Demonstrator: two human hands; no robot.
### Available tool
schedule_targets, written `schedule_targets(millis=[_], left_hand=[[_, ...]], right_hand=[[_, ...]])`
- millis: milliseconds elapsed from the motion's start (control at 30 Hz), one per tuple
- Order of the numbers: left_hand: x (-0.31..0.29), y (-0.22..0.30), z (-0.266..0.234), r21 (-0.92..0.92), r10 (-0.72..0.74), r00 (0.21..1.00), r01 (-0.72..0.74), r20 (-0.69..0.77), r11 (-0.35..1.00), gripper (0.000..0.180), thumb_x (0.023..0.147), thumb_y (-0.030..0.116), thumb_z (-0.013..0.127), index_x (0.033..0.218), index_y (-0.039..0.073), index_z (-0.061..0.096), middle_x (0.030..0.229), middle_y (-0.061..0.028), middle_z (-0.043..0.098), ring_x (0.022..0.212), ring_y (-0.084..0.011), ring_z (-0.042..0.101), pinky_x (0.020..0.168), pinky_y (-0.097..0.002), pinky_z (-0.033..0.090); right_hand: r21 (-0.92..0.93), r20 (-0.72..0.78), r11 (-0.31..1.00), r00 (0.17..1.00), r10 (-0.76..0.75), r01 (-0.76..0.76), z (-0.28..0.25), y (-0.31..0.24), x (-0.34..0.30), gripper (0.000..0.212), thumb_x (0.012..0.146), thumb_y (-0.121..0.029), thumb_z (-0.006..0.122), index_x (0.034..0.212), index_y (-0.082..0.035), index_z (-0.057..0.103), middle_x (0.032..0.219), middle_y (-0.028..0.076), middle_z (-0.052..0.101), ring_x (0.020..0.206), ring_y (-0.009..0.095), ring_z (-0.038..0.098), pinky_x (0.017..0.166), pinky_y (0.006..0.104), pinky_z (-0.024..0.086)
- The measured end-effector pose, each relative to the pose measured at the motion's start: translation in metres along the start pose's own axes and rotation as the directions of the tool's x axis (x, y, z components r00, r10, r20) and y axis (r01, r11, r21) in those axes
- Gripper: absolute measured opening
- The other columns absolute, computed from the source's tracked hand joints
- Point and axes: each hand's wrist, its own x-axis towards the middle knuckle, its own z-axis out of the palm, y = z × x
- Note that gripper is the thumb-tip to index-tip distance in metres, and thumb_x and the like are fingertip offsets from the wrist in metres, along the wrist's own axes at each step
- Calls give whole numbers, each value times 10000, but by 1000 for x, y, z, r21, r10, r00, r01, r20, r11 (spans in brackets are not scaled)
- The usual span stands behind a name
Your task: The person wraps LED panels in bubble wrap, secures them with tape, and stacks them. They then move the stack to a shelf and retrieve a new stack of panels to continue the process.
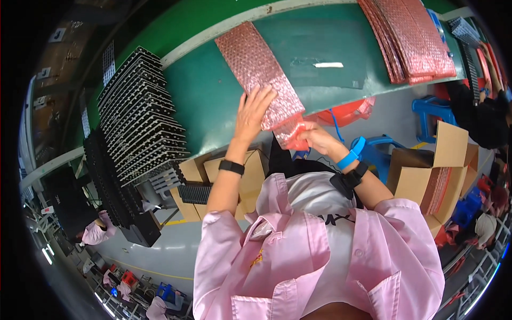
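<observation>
A long pink bubble-wrap bag (261, 69) lies slantwise on the green worktable (202, 101), its near end hanging over the front edge. My left hand (254, 113) rests on the bag's left side, fingers stretched out along it. At the near end, my right hand (321, 140) pinches the thin, clear reddish flap (290, 133) of the bag between thumb and fingers. Whether anything is inside the bag cannot be made out.
Black perforated trays (141, 112) stand in a tall pile on the left. More pink bubble-wrap bags (408, 40) are stacked at the far right. A white strip (329, 65) lies on a dark mat. Cardboard boxes (402, 173), a blue stool (431, 111) and a co-worker (474, 112) are at right.
</observation>
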Motion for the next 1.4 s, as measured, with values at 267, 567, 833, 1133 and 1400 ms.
schedule_targets(millis=[267, 567, 833, 1133, 1400], left_hand=[[23, 7, -30, 152, 157, 975, -133, -156, 979, 396, 699, 57, 465, 1076, 173, 508, 1128, -28, 482, 1057, -252, 439, 833, -372, 376], [83, -14, -58, 165, 302, 909, -264, -288, 950, 353, 694, 84, 499, 1034, 168, 544, 1077, -43, 521, 1015, -251, 480, 743, -294, 445], [98, -67, -15, 91, 238, 967, -229, -94, 969, 385, 712, 36, 457, 1058, 188, 526, 1118, -21, 492, 1070, -231, 431, 809, -327, 400], [109, -55, -12, 10, 164, 985, -164, -53, 986, 410, 727, 30, 457, 1107, 180, 487, 1158, -35, 459, 1112, -244, 389, 864, -370, 342], [112, -31, 1, 82, 53, 999, -53, -1, 995, 450, 722, 37, 471, 1146, 188, 446, 1220, -11, 397, 1158, -238, 328, 883, -446, 301]], right_hand=[[-554, 180, 633, 820, -543, 541, 31, -24, -3, 146, 684, 63, 395, 682, -3, 525, 797, 41, 554, 700, 135, 525, 625, 259, 413], [-456, 256, 620, 761, -596, 638, 63, -81, -4, 174, 657, 93, 361, 707, 14, 508, 743, 41, 536, 682, 127, 513, 613, 246, 407], [-102, -80, 983, 983, -162, 154, 11, -65, 34, 261, 603, 102, 383, 786, 20, 550, 793, 58, 569, 717, 130, 542, 635, 244, 430], [-386, -191, 922, 976, -106, 24, -18, -21, 11, 267, 563, 84, 422, 761, 8, 586, 685, 37, 570, 628, 103, 524, 546, 229, 406], [-487, -378, 852, 926, -7, -192, -69, 36, 13, 254, 553, 58, 469, 766, 6, 595, 701, 39, 588, 665, 109, 537, 600, 242, 428]])
